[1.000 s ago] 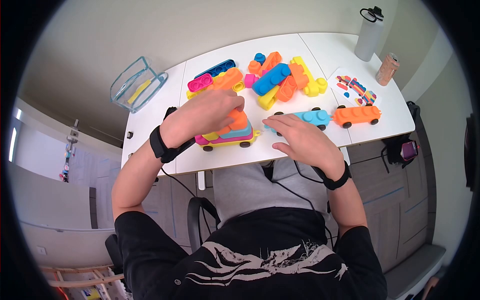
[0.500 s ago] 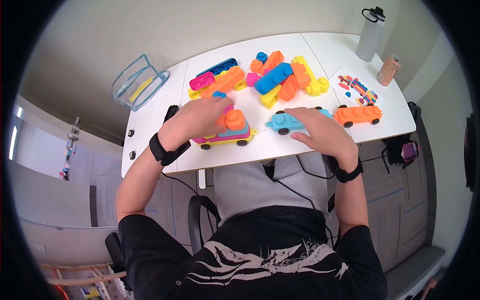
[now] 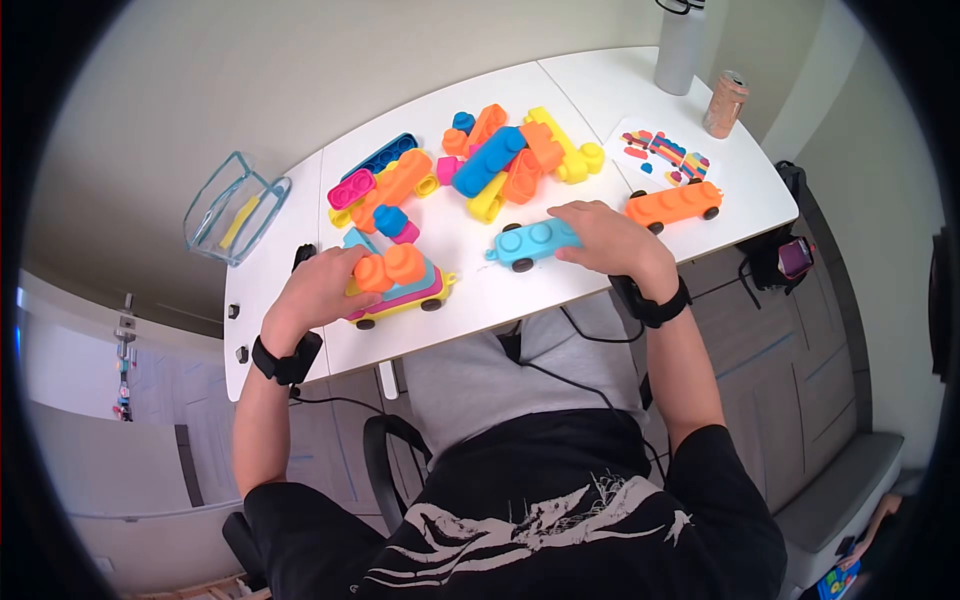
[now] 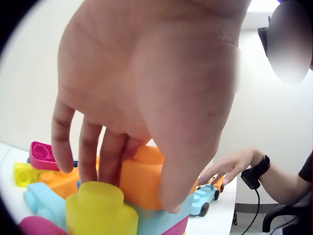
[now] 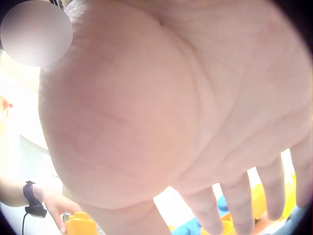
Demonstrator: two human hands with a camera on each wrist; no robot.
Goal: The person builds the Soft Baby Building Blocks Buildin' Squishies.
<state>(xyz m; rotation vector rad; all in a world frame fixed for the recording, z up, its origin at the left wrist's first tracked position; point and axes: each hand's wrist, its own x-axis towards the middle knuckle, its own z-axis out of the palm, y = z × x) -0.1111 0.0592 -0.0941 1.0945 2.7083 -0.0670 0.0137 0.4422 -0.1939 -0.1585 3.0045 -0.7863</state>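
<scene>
At the table's left front stands a yellow wheeled base stacked with magenta and light-blue layers, topped by an orange two-stud block. My left hand holds that orange block, thumb on one side and fingers on the other. A yellow block sits beside it in the left wrist view. My right hand lies over the rear of a light-blue wheeled car, its fingers extended. Behind that hand is an orange wheeled car. A small blue block on a magenta one stands behind the stack.
A pile of mixed blocks covers the middle back of the white table. A picture sheet, a drink can and a bottle stand or lie at the right. On the left is a clear bag.
The head view has shifted. My left hand has moved from over the stack to its left side, uncovering both orange studs. My right hand has slid right along the light-blue car.
</scene>
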